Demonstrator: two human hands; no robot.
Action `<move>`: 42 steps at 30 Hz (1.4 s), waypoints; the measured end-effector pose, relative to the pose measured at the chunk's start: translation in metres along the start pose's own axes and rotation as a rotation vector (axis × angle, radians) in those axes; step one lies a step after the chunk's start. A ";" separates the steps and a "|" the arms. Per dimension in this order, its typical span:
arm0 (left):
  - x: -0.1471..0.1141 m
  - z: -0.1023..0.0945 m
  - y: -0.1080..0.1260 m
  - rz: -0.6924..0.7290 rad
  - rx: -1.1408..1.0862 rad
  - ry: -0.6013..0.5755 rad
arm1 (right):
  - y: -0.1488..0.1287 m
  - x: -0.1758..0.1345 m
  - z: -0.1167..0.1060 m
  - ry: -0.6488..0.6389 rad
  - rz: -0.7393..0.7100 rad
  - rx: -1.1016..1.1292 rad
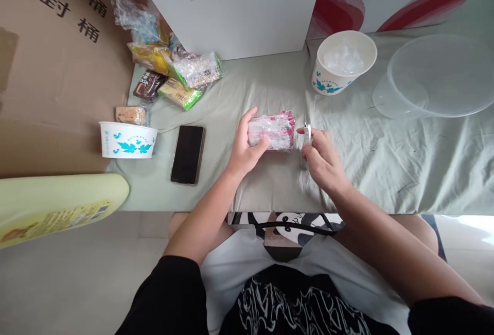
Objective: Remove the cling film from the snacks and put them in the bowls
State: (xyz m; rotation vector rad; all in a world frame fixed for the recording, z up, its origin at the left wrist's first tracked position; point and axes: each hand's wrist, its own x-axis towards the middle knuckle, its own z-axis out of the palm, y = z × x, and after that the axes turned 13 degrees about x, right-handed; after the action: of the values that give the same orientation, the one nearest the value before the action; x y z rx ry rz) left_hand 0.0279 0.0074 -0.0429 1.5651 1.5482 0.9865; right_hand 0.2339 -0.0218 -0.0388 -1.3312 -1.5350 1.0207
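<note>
A snack in a clear wrapper with red edges [273, 131] lies in my left hand [247, 144], the thumb pressed on its near side. Just right of the packet, my right hand [322, 157] is closed on a small white utility knife [307, 135], its short tip pointing away from me. A narrow gap separates the knife from the packet. Left of my hands a dark phone [187, 154] lies face up on the cloth [224, 103].
Wrapped snacks [179, 92] pile up by the cardboard box [57, 83]. A paper bowl [129, 140] stands below them. At the back right are a paper tub [343, 62] holding clear plastic and a translucent round container [440, 77]. A white box [239, 11] stands behind.
</note>
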 end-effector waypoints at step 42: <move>-0.004 -0.008 -0.003 0.346 0.327 -0.035 | 0.011 0.016 -0.021 -0.179 -0.422 -0.209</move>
State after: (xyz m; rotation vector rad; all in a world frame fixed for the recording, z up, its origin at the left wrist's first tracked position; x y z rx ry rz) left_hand 0.0198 0.0033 -0.0422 2.1212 1.4991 0.9108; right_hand 0.2559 -0.0041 -0.0409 -1.0047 -1.9975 0.7408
